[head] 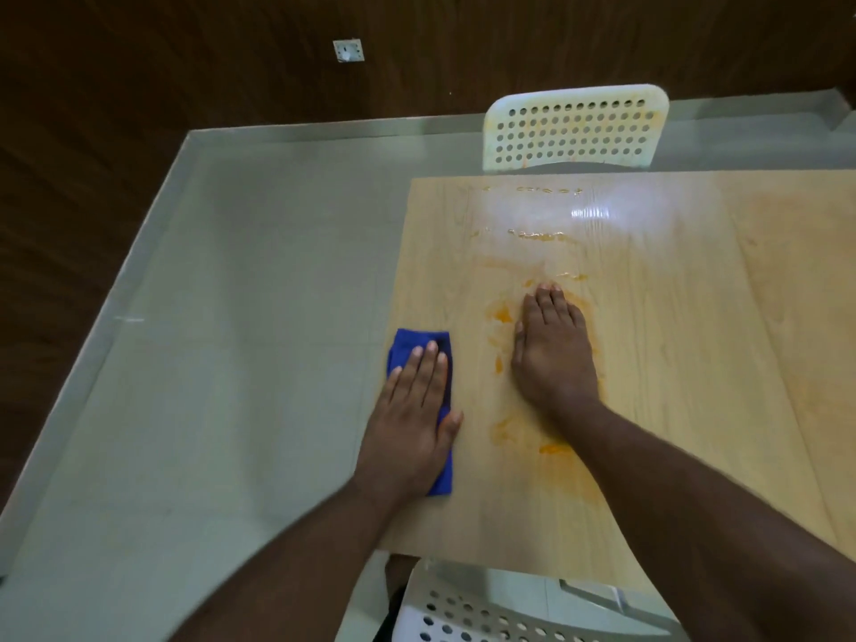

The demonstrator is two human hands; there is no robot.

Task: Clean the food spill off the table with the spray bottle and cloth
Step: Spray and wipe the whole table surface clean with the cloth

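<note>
Pressing flat, fingers straight, the left hand (413, 412) pins a blue cloth (419, 349) at the table (695, 363) edge. Beside it, the right hand (553, 352) lies open-palmed on the orange spill (502, 314), smears reaching beyond its fingertips.

Left hand (412, 419) presses cloth (419, 347) on table (695, 363).

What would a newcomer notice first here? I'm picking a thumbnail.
The orange food smears across the pale wooden table, with the right hand flat on them. At the table's left edge, the left hand presses a blue cloth.
</note>
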